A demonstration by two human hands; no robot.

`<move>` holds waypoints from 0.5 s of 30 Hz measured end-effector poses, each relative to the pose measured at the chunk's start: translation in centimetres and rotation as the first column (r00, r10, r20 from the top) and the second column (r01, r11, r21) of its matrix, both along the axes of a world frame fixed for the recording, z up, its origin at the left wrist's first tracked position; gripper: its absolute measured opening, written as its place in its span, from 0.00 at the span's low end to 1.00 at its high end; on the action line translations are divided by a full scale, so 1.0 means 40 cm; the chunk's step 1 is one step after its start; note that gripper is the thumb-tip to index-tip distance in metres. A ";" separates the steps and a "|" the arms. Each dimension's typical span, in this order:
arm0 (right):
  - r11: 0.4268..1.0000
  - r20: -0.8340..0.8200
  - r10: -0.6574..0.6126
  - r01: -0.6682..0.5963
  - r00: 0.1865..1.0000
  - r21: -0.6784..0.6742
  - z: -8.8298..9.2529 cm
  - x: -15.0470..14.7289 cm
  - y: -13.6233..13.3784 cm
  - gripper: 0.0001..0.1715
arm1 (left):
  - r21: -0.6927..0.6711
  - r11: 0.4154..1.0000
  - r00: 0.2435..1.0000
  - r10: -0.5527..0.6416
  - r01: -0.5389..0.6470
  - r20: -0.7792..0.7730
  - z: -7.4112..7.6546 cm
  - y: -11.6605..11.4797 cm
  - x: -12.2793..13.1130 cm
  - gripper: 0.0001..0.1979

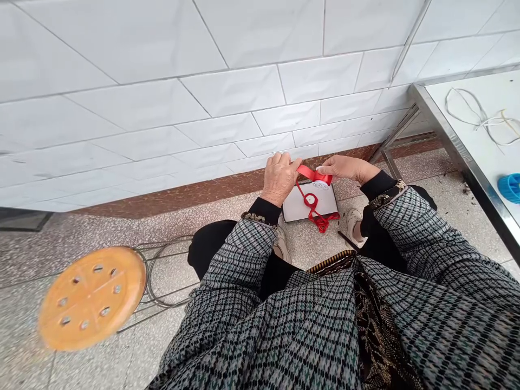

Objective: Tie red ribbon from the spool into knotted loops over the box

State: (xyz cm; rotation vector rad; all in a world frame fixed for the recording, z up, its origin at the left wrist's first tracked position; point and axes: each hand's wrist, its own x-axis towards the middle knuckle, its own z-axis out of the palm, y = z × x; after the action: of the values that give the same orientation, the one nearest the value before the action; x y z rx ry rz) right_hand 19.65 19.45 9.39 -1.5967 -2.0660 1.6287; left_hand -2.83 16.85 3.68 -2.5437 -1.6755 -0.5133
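Note:
Between my two hands runs a strip of red ribbon (307,173). My left hand (279,177) is closed on one part of it, fingers curled and thumb toward the right. The fingertips of my right hand (345,167) pinch the ribbon roll (320,185), whose round white printed end faces up. A narrow red strand drops from near my left hand to a looped red braid ending in a bunched knot (320,223). That braid lies over a white, dark-edged flat box or board (292,207), low between my feet.
To the left is a round orange stool (93,298) with a wire frame. A metal-edged white table (463,157) stands on the right, with a loose white cord (467,122) and a blue plastic object (509,187) on it. A tiled wall (244,86) rises in front.

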 end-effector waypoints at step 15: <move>0.965 0.388 0.002 -0.103 0.922 0.239 -0.037 -0.050 0.003 0.20 | -0.604 0.769 0.397 0.498 0.208 0.771 -0.078 0.010 0.054 0.21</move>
State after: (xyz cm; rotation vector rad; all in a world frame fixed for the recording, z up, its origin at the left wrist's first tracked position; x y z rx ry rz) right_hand 17.64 19.59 7.92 -1.8972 -2.4000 1.0598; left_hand -0.68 17.24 0.57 -2.5026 -2.8146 -1.9678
